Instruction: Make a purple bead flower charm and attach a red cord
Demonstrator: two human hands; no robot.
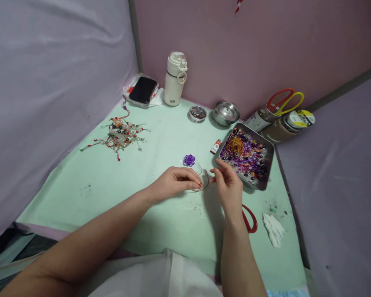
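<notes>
My left hand (176,181) pinches a thin red cord (200,186) between thumb and fingertips, with a small red knot or bead at the grip. The cord's loose end curves up to the right, towards my right hand (228,185). That hand is raised, its thumb and index finger close together; whether the cord's tip lies between them is too small to tell. A purple flower-shaped bead cluster (189,160) rests just beyond my left hand, with a clear thread beside it.
A metal tray (270,165) of mixed beads stands right, near jars (281,128), a steel bowl (225,113) and a small round tin (198,114). Red-handled scissors (250,218) lie by my right forearm. Beaded strings (123,134), a phone (143,90) and a bottle (174,80) are left.
</notes>
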